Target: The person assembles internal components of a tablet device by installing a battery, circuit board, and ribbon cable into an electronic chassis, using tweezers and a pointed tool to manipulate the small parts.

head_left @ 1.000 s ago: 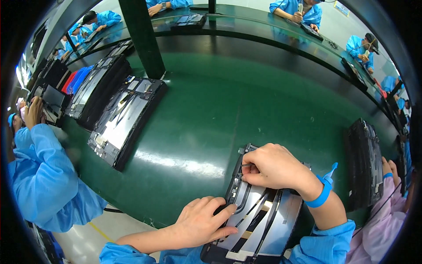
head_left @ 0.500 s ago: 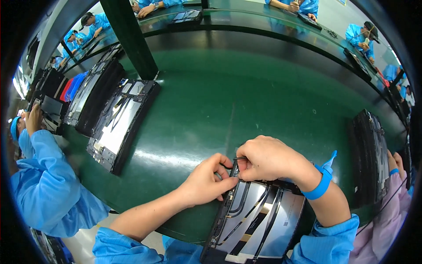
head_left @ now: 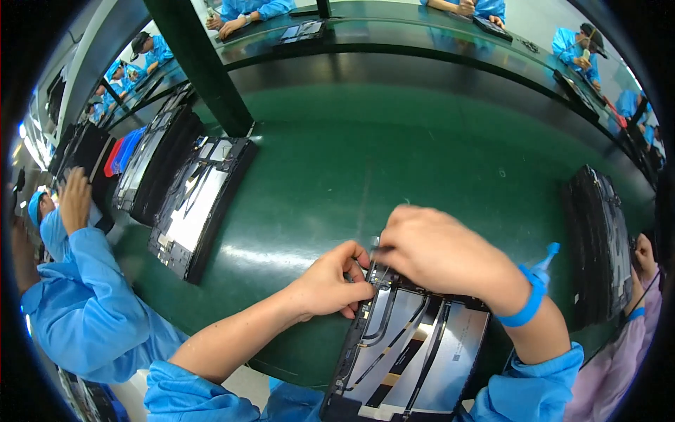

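An opened tablet point(head_left: 455, 337) lies in front of me at the table's near edge, its silvery metal plate crossed by black flex cables point(head_left: 404, 362). At its far left corner my left hand point(head_left: 330, 283) is closed on the frame, thumb on the edge and fingers curled beside it. My right hand point(head_left: 446, 250), with a blue wrist strap point(head_left: 529, 299), is bent over the same corner. Its fingertips are pinched together close to the left fingers and slightly blurred. A small thin piece shows by them, but I cannot make out what it is.
To the left stand stacks of similar opened tablets point(head_left: 193, 204) beside a green post point(head_left: 200, 67). Another stack point(head_left: 601, 246) is at the right. Co-workers in blue point(head_left: 91, 302) and pink point(head_left: 619, 359) sit close on both sides. A raised shelf point(head_left: 394, 49) runs along the back.
My right hand has shifted slightly left and up at the corner, uncovering more of the small parts there. My left hand stays nearly in place. The co-worker at left has raised a hand.
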`<act>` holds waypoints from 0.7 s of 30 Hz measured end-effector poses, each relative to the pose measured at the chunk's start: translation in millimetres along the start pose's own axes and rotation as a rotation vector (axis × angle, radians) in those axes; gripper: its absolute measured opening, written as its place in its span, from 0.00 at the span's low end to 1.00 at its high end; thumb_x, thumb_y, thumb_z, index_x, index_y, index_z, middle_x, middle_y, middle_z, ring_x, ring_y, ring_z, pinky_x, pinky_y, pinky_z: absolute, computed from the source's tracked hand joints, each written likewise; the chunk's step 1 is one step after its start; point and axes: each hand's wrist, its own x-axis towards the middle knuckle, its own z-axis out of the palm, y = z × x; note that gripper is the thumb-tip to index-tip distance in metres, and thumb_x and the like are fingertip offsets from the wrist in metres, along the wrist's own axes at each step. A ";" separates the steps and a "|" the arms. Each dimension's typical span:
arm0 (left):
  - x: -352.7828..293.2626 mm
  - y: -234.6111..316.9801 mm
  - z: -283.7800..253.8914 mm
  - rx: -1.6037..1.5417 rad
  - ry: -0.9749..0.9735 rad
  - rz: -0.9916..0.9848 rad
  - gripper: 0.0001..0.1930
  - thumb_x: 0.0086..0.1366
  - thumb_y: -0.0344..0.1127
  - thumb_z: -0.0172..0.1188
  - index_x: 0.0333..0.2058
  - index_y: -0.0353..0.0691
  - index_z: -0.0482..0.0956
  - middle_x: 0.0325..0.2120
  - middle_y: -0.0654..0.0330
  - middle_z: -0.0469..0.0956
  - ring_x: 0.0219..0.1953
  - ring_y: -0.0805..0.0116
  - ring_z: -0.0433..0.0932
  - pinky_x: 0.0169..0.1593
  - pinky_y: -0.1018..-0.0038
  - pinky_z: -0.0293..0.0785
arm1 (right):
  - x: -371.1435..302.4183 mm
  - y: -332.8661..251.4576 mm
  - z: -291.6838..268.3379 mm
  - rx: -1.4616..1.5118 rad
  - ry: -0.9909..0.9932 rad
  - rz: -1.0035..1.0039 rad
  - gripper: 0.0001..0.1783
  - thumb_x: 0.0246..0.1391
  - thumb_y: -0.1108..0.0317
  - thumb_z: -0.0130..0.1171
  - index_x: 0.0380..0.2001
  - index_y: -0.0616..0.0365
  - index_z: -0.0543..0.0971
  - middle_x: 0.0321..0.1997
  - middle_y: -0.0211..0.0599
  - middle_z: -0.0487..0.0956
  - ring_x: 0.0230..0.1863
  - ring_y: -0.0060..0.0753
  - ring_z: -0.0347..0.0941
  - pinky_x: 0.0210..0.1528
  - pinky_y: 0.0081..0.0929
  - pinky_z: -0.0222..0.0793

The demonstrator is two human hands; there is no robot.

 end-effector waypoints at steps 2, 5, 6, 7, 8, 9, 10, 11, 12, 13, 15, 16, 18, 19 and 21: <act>-2.1 1.0 0.1 -0.023 0.003 0.000 0.16 0.43 0.26 0.54 0.31 0.35 0.59 0.18 0.61 0.66 0.17 0.76 0.69 0.16 0.83 0.68 | -11.1 -9.3 -18.2 0.005 0.233 -0.104 0.08 0.39 0.68 0.50 0.22 0.61 0.74 0.26 0.43 0.68 0.30 0.38 0.64 0.30 0.25 0.61; -3.3 1.5 -1.1 -0.027 0.016 0.017 0.16 0.43 0.27 0.54 0.31 0.35 0.59 0.18 0.61 0.66 0.16 0.76 0.69 0.17 0.82 0.68 | -25.5 -20.8 -28.9 -0.088 0.197 -0.042 0.09 0.42 0.66 0.50 0.22 0.62 0.74 0.20 0.36 0.67 0.24 0.31 0.63 0.28 0.21 0.60; -4.8 1.9 -1.4 -0.003 0.006 0.007 0.15 0.44 0.26 0.54 0.31 0.35 0.59 0.18 0.61 0.66 0.17 0.76 0.69 0.17 0.82 0.68 | -30.4 -17.2 -18.7 0.290 0.169 -0.036 0.10 0.44 0.64 0.49 0.22 0.60 0.74 0.17 0.35 0.68 0.20 0.28 0.62 0.23 0.19 0.58; -3.7 1.1 -3.0 0.019 -0.007 -0.003 0.15 0.45 0.25 0.53 0.32 0.36 0.58 0.19 0.62 0.66 0.17 0.76 0.69 0.17 0.83 0.69 | -34.5 -13.3 -9.1 0.664 0.132 -0.017 0.11 0.46 0.62 0.48 0.22 0.57 0.74 0.14 0.35 0.68 0.16 0.25 0.61 0.18 0.17 0.56; -3.8 0.2 -4.6 0.018 -0.009 0.000 0.15 0.45 0.25 0.54 0.32 0.36 0.58 0.18 0.62 0.66 0.17 0.76 0.69 0.17 0.82 0.68 | -39.4 -12.8 -3.4 0.803 0.054 0.097 0.12 0.46 0.62 0.48 0.22 0.59 0.74 0.14 0.33 0.69 0.14 0.21 0.61 0.17 0.15 0.54; -2.3 -2.2 -6.3 -0.007 -0.002 0.012 0.15 0.45 0.25 0.54 0.32 0.36 0.58 0.18 0.62 0.66 0.17 0.76 0.69 0.17 0.82 0.68 | -43.0 -11.1 3.1 0.937 -0.027 0.213 0.13 0.47 0.62 0.48 0.21 0.60 0.74 0.13 0.31 0.70 0.12 0.18 0.61 0.15 0.13 0.53; -1.1 -3.6 -5.6 0.010 -0.008 0.023 0.16 0.45 0.26 0.54 0.32 0.35 0.58 0.18 0.61 0.66 0.17 0.76 0.69 0.17 0.82 0.68 | -48.2 -7.3 11.8 0.916 -0.046 0.218 0.13 0.47 0.62 0.48 0.21 0.60 0.74 0.13 0.31 0.70 0.12 0.18 0.61 0.15 0.13 0.53; 0.1 -4.9 -5.1 0.026 -0.012 0.034 0.16 0.44 0.27 0.54 0.32 0.35 0.58 0.18 0.61 0.66 0.17 0.75 0.69 0.17 0.82 0.68 | -52.8 -1.8 22.0 1.117 -0.006 0.252 0.13 0.46 0.62 0.49 0.20 0.61 0.73 0.13 0.31 0.70 0.13 0.16 0.63 0.14 0.11 0.53; -0.4 -5.0 -4.8 0.005 -0.007 0.047 0.16 0.44 0.27 0.54 0.32 0.35 0.58 0.18 0.61 0.66 0.17 0.75 0.69 0.17 0.82 0.68 | -55.4 -1.6 26.0 1.318 0.037 0.285 0.13 0.46 0.62 0.49 0.19 0.63 0.73 0.13 0.31 0.70 0.14 0.15 0.64 0.14 0.09 0.53; -0.6 -4.9 -4.4 0.012 -0.016 0.057 0.16 0.44 0.27 0.54 0.32 0.35 0.59 0.18 0.61 0.66 0.17 0.75 0.69 0.17 0.81 0.68 | -56.5 -5.4 25.0 1.301 0.019 0.289 0.13 0.46 0.62 0.49 0.19 0.63 0.73 0.13 0.31 0.70 0.14 0.15 0.64 0.14 0.09 0.53; -1.7 -5.0 -4.9 0.006 -0.016 0.071 0.16 0.44 0.28 0.55 0.32 0.34 0.59 0.18 0.61 0.66 0.17 0.75 0.69 0.17 0.81 0.68 | -55.5 -13.0 22.8 1.260 0.015 0.455 0.10 0.44 0.67 0.51 0.21 0.65 0.72 0.16 0.33 0.71 0.18 0.18 0.68 0.17 0.10 0.59; -2.3 -5.3 -5.8 0.010 -0.017 0.068 0.16 0.44 0.28 0.55 0.31 0.34 0.59 0.17 0.61 0.66 0.17 0.75 0.69 0.17 0.81 0.68 | -50.7 -22.9 21.5 1.184 0.016 0.498 0.06 0.41 0.73 0.53 0.23 0.65 0.71 0.19 0.35 0.72 0.22 0.21 0.70 0.22 0.12 0.65; -3.4 -6.1 -6.5 0.007 -0.017 0.070 0.16 0.43 0.28 0.55 0.31 0.34 0.59 0.17 0.61 0.67 0.17 0.75 0.68 0.17 0.81 0.68 | -47.5 -28.4 21.7 1.194 -0.016 0.490 0.07 0.40 0.74 0.54 0.24 0.65 0.70 0.20 0.35 0.72 0.24 0.22 0.70 0.25 0.14 0.66; -3.9 -6.1 -6.5 0.004 -0.017 0.071 0.16 0.43 0.28 0.55 0.31 0.34 0.59 0.17 0.60 0.67 0.17 0.75 0.68 0.17 0.81 0.68 | -47.3 -29.6 21.8 1.213 -0.033 0.483 0.08 0.38 0.76 0.55 0.25 0.65 0.70 0.21 0.36 0.72 0.26 0.23 0.71 0.27 0.15 0.67; -3.6 -6.4 -6.1 0.000 -0.020 0.072 0.16 0.43 0.28 0.55 0.31 0.34 0.59 0.17 0.60 0.67 0.17 0.75 0.68 0.17 0.81 0.68 | -49.5 -26.2 26.1 1.200 -0.046 0.498 0.09 0.37 0.74 0.57 0.25 0.64 0.70 0.21 0.35 0.72 0.27 0.23 0.70 0.27 0.15 0.66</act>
